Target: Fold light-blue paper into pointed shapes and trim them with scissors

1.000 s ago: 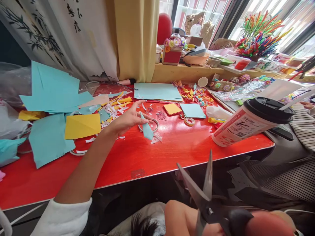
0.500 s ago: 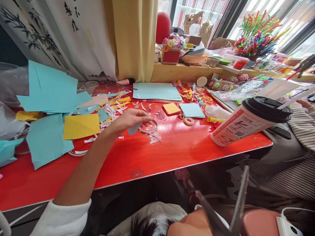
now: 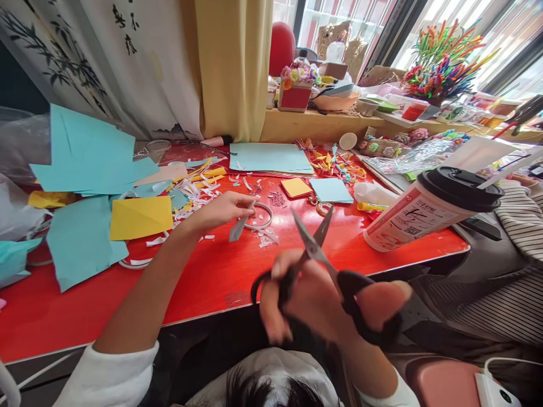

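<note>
My left hand (image 3: 229,210) pinches a small piece of blue-grey paper (image 3: 237,229) over the red table (image 3: 203,294), beside a white ring (image 3: 265,216). Close to the camera, my right hand (image 3: 314,294) has its fingers through the black handles of a pair of scissors (image 3: 313,246); the blades are spread and point away from me. White and shiny scraps (image 3: 268,236) lie near the ring. Behind it are a yellow paper square (image 3: 296,187) and light blue squares (image 3: 331,190).
A large lidded cup (image 3: 407,217) leans at the right. Blue sheets (image 3: 85,237) and a yellow sheet (image 3: 141,217) cover the left side. More blue paper (image 3: 271,157) lies at the back. A striped sleeve (image 3: 520,220) of another person shows at the right edge.
My right hand has come up into view with the scissors, from the bottom right to over the table's front edge. The paper piece in my left hand has tilted and moved slightly right.
</note>
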A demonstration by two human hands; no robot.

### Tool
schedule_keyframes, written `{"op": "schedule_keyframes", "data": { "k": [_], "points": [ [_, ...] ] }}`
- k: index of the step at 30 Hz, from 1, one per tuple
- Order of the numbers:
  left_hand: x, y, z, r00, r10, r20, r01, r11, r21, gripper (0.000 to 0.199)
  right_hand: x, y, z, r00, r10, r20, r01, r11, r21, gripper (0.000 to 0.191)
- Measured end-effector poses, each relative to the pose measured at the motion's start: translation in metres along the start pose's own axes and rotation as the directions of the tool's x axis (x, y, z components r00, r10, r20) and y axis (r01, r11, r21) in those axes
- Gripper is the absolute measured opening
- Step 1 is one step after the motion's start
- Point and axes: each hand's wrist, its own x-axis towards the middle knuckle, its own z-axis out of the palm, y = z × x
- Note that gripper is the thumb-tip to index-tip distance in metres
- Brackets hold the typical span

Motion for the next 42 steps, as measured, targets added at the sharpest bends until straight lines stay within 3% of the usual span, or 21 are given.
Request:
{"op": "schedule_keyframes", "data": {
  "k": [3, 6, 9, 13, 19, 24, 29, 36, 42],
  "points": [
    [0.000, 0.002, 0.001, 0.998, -0.001, -0.068, -0.003, 0.997, -0.072, 0.029, 0.006, 0.006, -0.029, 0.943, -0.182, -0.278, 0.170, 0.983, -0.064, 0.063],
    [-0.002, 0.006, 0.003, 0.996, 0.025, -0.091, -0.041, 0.984, -0.176, 0.034, 0.011, 0.014, -0.058, 0.869, -0.160, -0.468, 0.096, 0.983, -0.157, 0.054],
    [-0.003, 0.010, 0.008, 0.994, 0.044, -0.098, -0.067, 0.968, -0.240, 0.046, 0.014, 0.023, -0.071, 0.887, -0.106, -0.449, 0.034, 0.986, -0.165, 0.046],
    [-0.002, 0.012, 0.015, 0.991, 0.047, -0.124, -0.078, 0.962, -0.262, 0.064, 0.021, 0.031, -0.064, 0.882, -0.040, -0.469, -0.014, 0.994, -0.112, 0.042],
    [-0.001, 0.012, 0.024, 0.990, 0.088, -0.110, -0.112, 0.964, -0.241, 0.033, 0.035, 0.037, -0.048, 0.784, -0.071, -0.617, 0.006, 0.994, -0.107, 0.036],
    [-0.001, 0.014, 0.029, 0.988, 0.092, -0.127, -0.126, 0.949, -0.289, 0.032, 0.039, 0.037, -0.046, 0.736, -0.089, -0.671, 0.042, 0.995, -0.086, 0.030],
    [0.001, 0.011, 0.027, 0.993, 0.037, -0.114, -0.077, 0.927, -0.367, 0.030, 0.035, 0.035, -0.049, 0.762, -0.104, -0.640, 0.037, 0.993, -0.116, 0.029],
    [0.001, 0.012, 0.029, 0.982, 0.108, -0.158, -0.166, 0.890, -0.425, 0.027, 0.027, 0.033, -0.054, 0.826, -0.001, -0.563, -0.076, 0.991, -0.114, 0.036],
    [0.001, 0.017, 0.033, 0.974, 0.113, -0.198, -0.194, 0.867, -0.460, 0.030, 0.025, 0.031, -0.052, 0.855, -0.030, -0.517, -0.046, 0.990, -0.133, 0.024]
  ]
}}
